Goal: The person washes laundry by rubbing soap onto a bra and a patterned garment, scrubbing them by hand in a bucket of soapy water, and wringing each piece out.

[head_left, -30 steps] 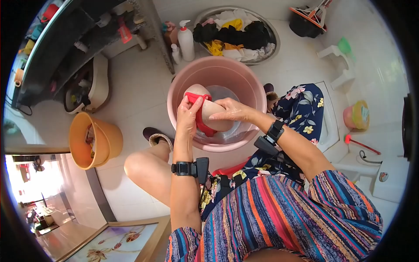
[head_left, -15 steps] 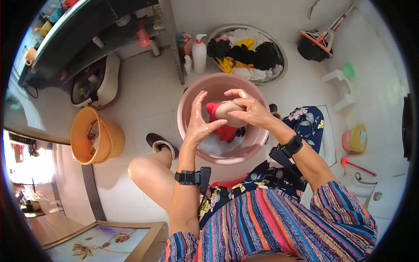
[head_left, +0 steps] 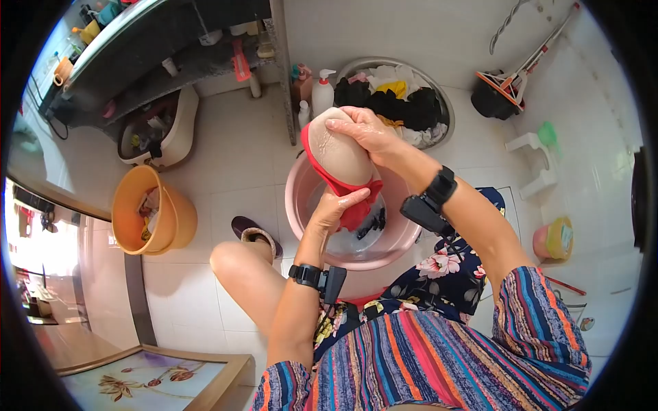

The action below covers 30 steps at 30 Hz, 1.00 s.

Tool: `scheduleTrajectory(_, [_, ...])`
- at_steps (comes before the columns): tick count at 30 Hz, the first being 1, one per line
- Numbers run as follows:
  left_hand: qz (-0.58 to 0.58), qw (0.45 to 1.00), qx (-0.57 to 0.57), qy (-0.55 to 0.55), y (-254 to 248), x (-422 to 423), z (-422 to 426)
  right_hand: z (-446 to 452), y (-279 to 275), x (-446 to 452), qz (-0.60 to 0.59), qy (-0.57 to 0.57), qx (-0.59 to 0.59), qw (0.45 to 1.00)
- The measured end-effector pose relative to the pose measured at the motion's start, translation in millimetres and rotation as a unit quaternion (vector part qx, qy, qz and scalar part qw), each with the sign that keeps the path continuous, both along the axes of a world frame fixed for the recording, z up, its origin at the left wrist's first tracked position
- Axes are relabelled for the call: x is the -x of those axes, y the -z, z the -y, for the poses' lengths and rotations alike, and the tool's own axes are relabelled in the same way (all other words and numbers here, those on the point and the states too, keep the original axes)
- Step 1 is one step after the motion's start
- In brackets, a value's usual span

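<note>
A wet red bra [head_left: 339,154] with a beige-lined cup is held up over the pink basin [head_left: 399,236]. Soap suds cling to the cup's beige lining. My right hand [head_left: 367,130] grips the cup's upper edge, thumb on the lining. Lower down, my left hand [head_left: 334,207] is closed around the gathered red fabric. Cloudy water [head_left: 353,248] lies in the basin, and something black hangs or floats there beneath the bra; which of the two I cannot tell.
Behind the basin stand a white pump bottle [head_left: 323,94] and a metal tub [head_left: 445,113] piled with clothes. An orange bucket [head_left: 181,222] holding cloth is at the left. A white stool [head_left: 538,147] and a mop bucket [head_left: 490,99] stand at the right.
The bra has been raised and turned, so its beige lining now shows broadly. My right hand has moved up and left with it. My left hand, spread apart before, has closed on the red fabric.
</note>
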<state>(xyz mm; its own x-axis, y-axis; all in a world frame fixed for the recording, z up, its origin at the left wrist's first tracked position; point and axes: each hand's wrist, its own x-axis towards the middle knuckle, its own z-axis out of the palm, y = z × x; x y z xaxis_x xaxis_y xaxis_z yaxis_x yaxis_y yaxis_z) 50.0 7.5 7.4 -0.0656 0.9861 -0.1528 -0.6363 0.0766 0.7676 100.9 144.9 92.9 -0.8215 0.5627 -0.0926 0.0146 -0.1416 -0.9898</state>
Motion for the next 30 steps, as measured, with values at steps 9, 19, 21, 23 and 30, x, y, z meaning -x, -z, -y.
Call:
scheduleTrajectory(9, [0.063,0.994,0.046,0.075,42,-6,-1,-64,63,-9,0.295,-0.073,-0.282,0.91])
scheduleTrajectory(19, [0.351,0.907,0.213,-0.089,64,-34,2,-120,-186,95,0.016,0.126,-0.546,0.828])
scheduleTrajectory(21, [0.357,0.908,0.195,-0.096,53,-26,5,-122,-214,123,0.003,0.135,-0.583,0.801])
scheduleTrajectory(23, [0.364,0.907,0.183,-0.109,54,-27,1,-132,-228,154,0.047,0.168,-0.634,0.753])
scheduleTrajectory(30, [0.379,0.902,0.173,-0.114,44,-20,-1,-143,-248,236,0.206,0.166,-0.642,0.72])
